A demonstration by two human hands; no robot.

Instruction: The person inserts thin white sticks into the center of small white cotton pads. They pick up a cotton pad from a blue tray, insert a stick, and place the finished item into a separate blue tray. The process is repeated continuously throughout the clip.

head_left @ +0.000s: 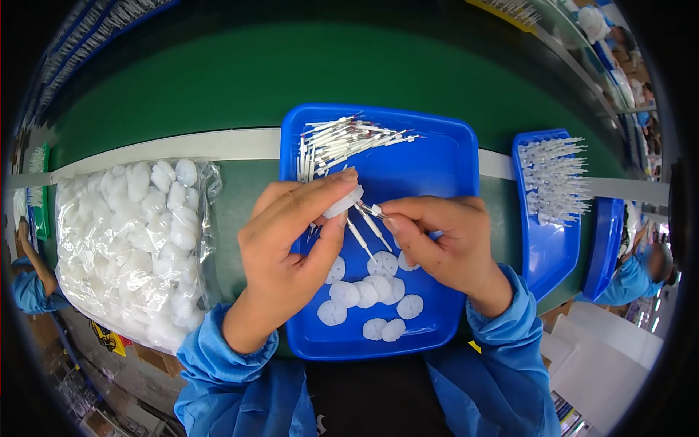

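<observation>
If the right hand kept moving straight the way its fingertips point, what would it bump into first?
Probably the white disc pinched in the left hand. The right hand points left, holding thin white pins whose tips are already right beside that disc, though depth is hard to judge.

a clear bag of white cotton balls (135,247) is lying at the left on the green table (240,80), while a second blue tray (542,247) of white sticks (557,178) is sitting at the right.
</observation>
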